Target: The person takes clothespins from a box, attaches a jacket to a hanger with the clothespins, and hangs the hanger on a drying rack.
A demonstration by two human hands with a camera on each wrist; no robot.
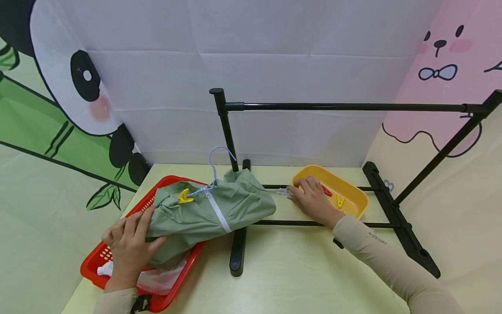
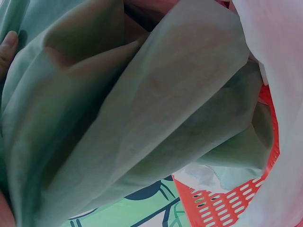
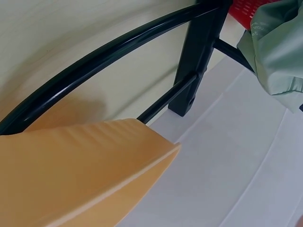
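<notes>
A green garment with a white zip lies bunched on the red basket, a blue hanger in its neck. One yellow clothespin clips it near the hanger. My left hand holds the garment's left side, thumb in front and fingers over the cloth. In the left wrist view, green folds fill most of the picture. My right hand is over the left rim of the yellow tray, its fingertips pinching a pale grey clothespin.
A black rack stands on the table, its lower bars passing by the tray. Inside the tray lie a red clothespin and a yellow one. Pale pink cloth sits in the basket.
</notes>
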